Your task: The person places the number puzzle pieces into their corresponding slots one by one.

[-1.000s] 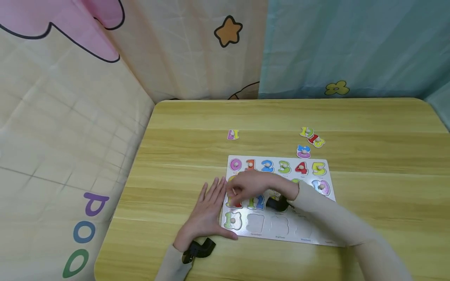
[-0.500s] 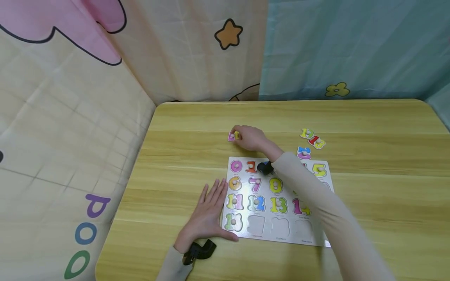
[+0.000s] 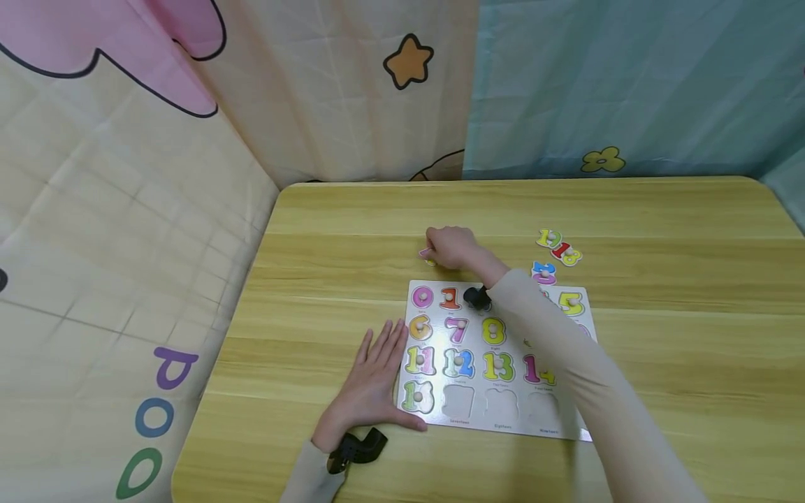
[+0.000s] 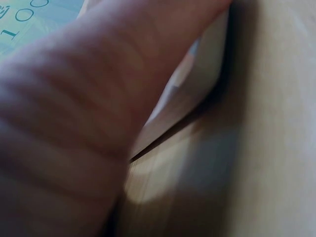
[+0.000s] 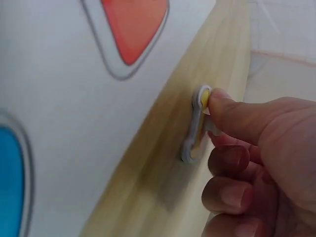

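Beyond the puzzle board's far edge, my right hand (image 3: 454, 248) pinches a number 17 puzzle piece (image 3: 426, 256) between thumb and fingers. In the right wrist view the piece (image 5: 194, 131) is tipped on edge above the table, its yellow part beside the thumb; the fingers partly hide it. My left hand (image 3: 371, 384) lies flat with fingers extended along the left edge of the white number puzzle board (image 3: 476, 342), thumb at its near corner. Number pieces with round knobs fill the upper rows, and a green 16 piece (image 3: 418, 397) sits at lower left.
Three loose pieces lie behind the board at right: a yellow-green 19 (image 3: 549, 238), a red-yellow 18 (image 3: 567, 254) and a blue-pink 20 (image 3: 544, 273). Bare recesses show in the bottom row. A curtain hangs past the wooden table's (image 3: 352, 209) far edge.
My right hand has gone from over the board's left side to the 17 piece, picked it up and shifted it slightly right, tilting it. The left hand stays in place.
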{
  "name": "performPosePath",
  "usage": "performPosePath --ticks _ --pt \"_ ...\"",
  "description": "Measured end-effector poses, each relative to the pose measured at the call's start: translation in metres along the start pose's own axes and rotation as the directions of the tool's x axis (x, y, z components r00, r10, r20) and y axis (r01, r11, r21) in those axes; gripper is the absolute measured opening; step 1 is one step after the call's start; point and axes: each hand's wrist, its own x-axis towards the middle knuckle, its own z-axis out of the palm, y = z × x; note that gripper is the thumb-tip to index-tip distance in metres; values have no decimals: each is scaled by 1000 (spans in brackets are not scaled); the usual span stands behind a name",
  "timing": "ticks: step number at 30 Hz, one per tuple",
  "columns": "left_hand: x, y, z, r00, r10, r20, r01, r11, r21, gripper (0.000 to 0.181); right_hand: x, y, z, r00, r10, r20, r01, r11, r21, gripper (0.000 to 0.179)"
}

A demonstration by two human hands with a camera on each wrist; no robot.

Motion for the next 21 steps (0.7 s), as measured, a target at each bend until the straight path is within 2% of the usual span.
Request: performPosePath --ticks 4,6,11,15,21 --pt "0 0 0 1000 -2 1 2 1000 -8 146 -6 7 -2 998 -13 56 15 999 -38 28" --pt "0 0 0 1000 -2 1 2 1000 -10 146 -11 11 -2 998 -25 59 28 998 -51 29" --pt "0 0 1 1000 2 -1 -2 1000 -11 146 -32 21 -1 996 -81 -24 80 997 -21 28" --pt "1 0 1 1000 6 2 -6 1000 -12 146 -58 26 1 983 -145 -109 151 987 56 28" --pt "1 0 -1 1000 0 10 0 1000 -23 146 -105 20 11 973 -191 -132 213 960 183 30"
